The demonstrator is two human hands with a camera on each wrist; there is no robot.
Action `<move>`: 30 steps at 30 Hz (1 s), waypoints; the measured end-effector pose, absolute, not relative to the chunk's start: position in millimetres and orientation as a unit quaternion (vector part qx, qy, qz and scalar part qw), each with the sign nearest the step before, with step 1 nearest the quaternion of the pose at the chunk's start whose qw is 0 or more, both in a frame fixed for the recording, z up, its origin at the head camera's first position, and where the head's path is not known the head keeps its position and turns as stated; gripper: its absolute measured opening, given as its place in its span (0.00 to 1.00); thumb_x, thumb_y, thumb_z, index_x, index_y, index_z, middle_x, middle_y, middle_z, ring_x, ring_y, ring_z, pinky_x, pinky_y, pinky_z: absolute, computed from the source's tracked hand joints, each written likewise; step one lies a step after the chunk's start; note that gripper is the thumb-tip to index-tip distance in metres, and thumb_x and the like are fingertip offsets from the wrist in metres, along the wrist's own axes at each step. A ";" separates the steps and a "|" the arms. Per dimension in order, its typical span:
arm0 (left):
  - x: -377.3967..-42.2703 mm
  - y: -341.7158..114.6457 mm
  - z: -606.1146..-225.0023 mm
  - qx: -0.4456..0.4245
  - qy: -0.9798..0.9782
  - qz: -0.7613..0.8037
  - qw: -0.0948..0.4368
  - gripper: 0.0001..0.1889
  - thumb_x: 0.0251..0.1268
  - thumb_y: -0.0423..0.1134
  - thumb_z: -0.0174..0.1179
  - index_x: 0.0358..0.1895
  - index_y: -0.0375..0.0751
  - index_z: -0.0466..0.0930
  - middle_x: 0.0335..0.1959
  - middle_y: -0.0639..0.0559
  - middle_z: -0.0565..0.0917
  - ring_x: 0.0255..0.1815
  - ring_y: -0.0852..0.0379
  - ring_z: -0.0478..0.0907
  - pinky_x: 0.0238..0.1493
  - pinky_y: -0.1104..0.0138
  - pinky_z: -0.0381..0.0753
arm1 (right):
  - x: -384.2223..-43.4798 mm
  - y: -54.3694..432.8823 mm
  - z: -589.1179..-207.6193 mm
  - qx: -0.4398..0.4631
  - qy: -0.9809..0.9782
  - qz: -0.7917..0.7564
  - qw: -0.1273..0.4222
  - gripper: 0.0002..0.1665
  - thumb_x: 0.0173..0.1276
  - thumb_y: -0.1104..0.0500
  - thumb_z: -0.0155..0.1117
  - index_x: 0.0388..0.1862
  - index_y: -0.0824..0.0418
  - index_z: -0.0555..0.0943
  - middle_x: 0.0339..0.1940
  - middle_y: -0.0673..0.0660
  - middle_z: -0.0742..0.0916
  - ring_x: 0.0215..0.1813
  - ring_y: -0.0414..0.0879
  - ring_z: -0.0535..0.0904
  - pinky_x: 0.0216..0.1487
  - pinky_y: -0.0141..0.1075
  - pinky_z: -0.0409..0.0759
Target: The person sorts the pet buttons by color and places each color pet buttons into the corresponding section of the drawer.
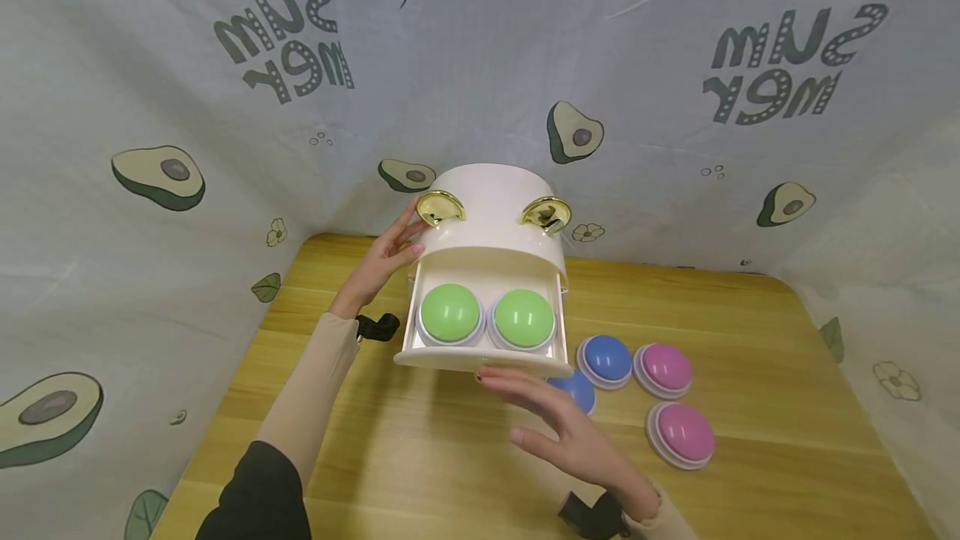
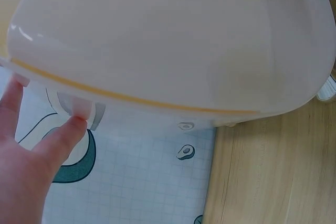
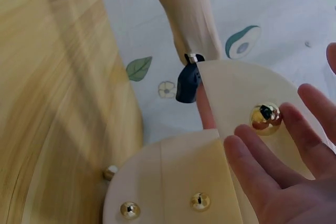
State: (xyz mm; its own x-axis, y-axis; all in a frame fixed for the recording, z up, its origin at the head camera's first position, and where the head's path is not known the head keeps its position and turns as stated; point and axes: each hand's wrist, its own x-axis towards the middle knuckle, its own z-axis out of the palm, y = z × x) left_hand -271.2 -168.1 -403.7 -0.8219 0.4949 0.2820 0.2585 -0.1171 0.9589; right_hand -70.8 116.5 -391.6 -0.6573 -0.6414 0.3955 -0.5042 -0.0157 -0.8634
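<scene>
A white cabinet with two gold ear-shaped pieces on top stands at the back of the table. Its upper drawer is pulled out, and two green domed buttons with white rims sit side by side in it. My left hand touches the cabinet's left side with its fingertips, fingers spread. At the drawer front is my right hand, its fingers extended beside the gold knob; whether they touch the knob I cannot tell. Lower down, the right wrist view shows two smaller gold knobs on the cabinet front.
To the right of the cabinet, two blue domed buttons and two pink ones lie on the wooden table. The right hand partly covers the nearer blue one. Behind and beside the table hangs an avocado-print cloth.
</scene>
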 end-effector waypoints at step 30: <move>-272.4 -167.7 -404.3 0.283 0.654 0.696 0.096 0.38 0.73 0.24 0.44 0.78 0.54 0.39 0.74 0.40 0.56 0.72 0.44 0.54 0.64 0.55 0.64 | -115.3 107.4 -387.0 -0.360 0.669 -0.649 0.026 0.26 0.69 0.74 0.54 0.66 0.76 0.65 0.67 0.70 0.70 0.68 0.55 0.66 0.66 0.45 0.63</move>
